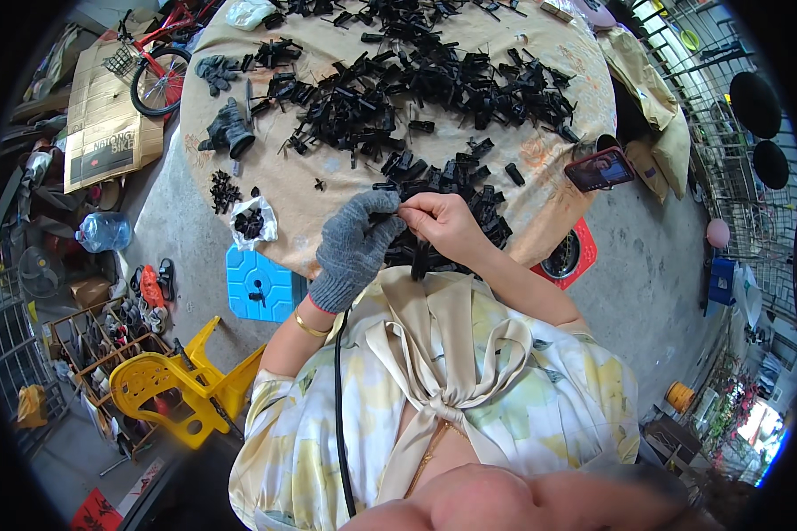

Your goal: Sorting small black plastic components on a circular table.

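Note:
My left hand (356,237), in a grey knitted glove, and my bare right hand (441,223) meet at the near edge of the round table. The fingertips of both are pinched together; whatever lies between them is too small to make out. A slim black plastic piece (421,258) shows just below my right hand, and I cannot tell whether that hand holds it. Around and beyond my fingers a heap of black plastic parts (443,84), some with thin prongs, spreads over the patterned tablecloth (319,217).
Dark gloves (228,131) and small black pieces (250,223) on white wrapping lie at the table's left. A phone (599,169) stands at its right edge. Below are a blue stool (259,288), a red stool (571,255) and a yellow chair (164,389). A black cord (339,407) runs down my front.

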A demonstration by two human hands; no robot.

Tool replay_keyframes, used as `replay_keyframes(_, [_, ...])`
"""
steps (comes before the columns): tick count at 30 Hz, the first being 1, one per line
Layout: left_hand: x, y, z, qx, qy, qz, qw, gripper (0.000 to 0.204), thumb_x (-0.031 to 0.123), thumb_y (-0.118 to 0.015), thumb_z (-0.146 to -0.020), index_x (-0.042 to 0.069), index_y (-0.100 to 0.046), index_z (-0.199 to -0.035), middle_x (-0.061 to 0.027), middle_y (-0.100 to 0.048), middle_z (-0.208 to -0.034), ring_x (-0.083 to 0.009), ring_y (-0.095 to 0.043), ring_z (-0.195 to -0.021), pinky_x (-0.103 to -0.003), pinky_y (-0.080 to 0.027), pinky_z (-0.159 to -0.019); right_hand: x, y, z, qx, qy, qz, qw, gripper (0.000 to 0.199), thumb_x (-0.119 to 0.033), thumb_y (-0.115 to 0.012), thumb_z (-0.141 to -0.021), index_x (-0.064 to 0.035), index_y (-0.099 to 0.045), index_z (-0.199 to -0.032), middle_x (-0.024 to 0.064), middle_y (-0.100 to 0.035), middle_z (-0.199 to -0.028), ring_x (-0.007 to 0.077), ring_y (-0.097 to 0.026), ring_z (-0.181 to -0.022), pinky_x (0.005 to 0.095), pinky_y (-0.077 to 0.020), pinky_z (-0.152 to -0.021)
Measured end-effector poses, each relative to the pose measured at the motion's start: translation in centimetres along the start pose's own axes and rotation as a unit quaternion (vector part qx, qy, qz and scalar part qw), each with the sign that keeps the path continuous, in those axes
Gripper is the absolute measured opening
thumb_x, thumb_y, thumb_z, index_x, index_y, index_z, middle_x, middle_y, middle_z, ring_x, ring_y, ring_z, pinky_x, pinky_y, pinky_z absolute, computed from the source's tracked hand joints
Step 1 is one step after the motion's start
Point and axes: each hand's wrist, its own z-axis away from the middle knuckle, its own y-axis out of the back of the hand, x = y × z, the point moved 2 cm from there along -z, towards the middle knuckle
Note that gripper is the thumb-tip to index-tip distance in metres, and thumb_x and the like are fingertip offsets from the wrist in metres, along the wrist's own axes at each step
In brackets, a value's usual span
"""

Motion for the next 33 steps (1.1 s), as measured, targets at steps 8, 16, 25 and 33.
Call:
replay_keyframes(8, [-1.6, -0.9, 0.2, 0.001, 0.055, -0.097, 0.994, 0.057, 0.000, -0.067, -0.073, 0.006, -0.041, -0.124, -0.0081, -0.062, -0.093, -0.0126, -0.059, -0.082, -0.026, -0.049, -0.073, 1.4, 1.3, -0.5, -0.009, -0.026, 0.040, 0.999, 0.011, -0.009, -0.062, -0.080, 0.0011, -0.061, -0.085, -0.0050, -0.049, -0.061, 0.0011, -0.040, -0.053, 0.0176, -0.0320, -0.047])
replay_keyframes(16, [-0.1, -1.2, 0.0, -0.033, -0.062, -0.178, 0.981, 0.065, 0.006, -0.065, -0.075, 0.005, -0.032, -0.131, -0.0129, -0.056, -0.111, -0.0216, -0.057, -0.097, -0.031, -0.046, -0.082, -0.9, 1.1, 0.1, 0.041, 0.119, 0.223, 0.967, 0.015, -0.008, -0.069, -0.072, 0.0010, -0.063, -0.082, -0.0022, -0.058, -0.067, 0.0009, -0.048, -0.059, 0.0158, -0.0376, -0.053])
replay_keyframes(25, [0.0, -0.1, 0.3, -0.200, 0.243, 0.418, 0.852, 0.053, 0.011, -0.071, -0.069, 0.000, -0.048, -0.116, -0.0128, -0.058, -0.103, -0.0237, -0.059, -0.094, -0.037, -0.049, -0.082, -0.7, 3.4, 0.6, -0.078, 0.005, -0.052, 0.996, 0.010, -0.005, -0.063, -0.079, -0.0004, -0.061, -0.088, -0.0052, -0.056, -0.073, 0.0003, -0.046, -0.064, 0.0153, -0.0380, -0.057])
replay_keyframes(33, [-0.2, -0.9, 0.1, -0.258, 0.211, 0.484, 0.809, 0.044, 0.020, -0.076, -0.063, 0.003, -0.052, -0.095, -0.0117, -0.060, -0.087, -0.0233, -0.061, -0.078, -0.037, -0.053, -0.073, -1.1, 2.9, 0.6, -0.189, 0.044, -0.108, 0.975, 0.013, -0.003, -0.060, -0.081, 0.0000, -0.058, -0.093, -0.0034, -0.056, -0.082, 0.0017, -0.047, -0.074, 0.0172, -0.0399, -0.066])
